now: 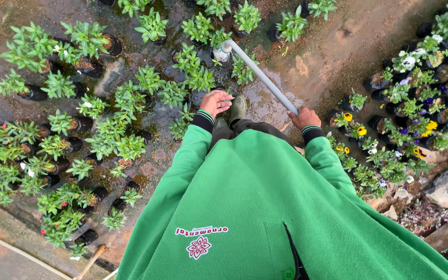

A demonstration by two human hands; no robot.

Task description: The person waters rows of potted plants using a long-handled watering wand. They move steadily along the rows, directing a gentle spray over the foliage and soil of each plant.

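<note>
Two hands out, right hand [304,118] gripping grey wand [260,75], left hand [215,102] loose, potted seedlings [130,103] crowding wet ground

1. Soft, even daylight is falling from above, casting no hard shadows across the nursery ground.
2. Wet soil [265,101] is glinting with pale reflections beside the watering wand [260,75].
3. The green jacket [265,207] is glowing, saturated and sharply focused.
4. Wide-angle distortion is bending the frame's edges, and the potted plants [105,135] are softening slightly toward the corners.
</note>
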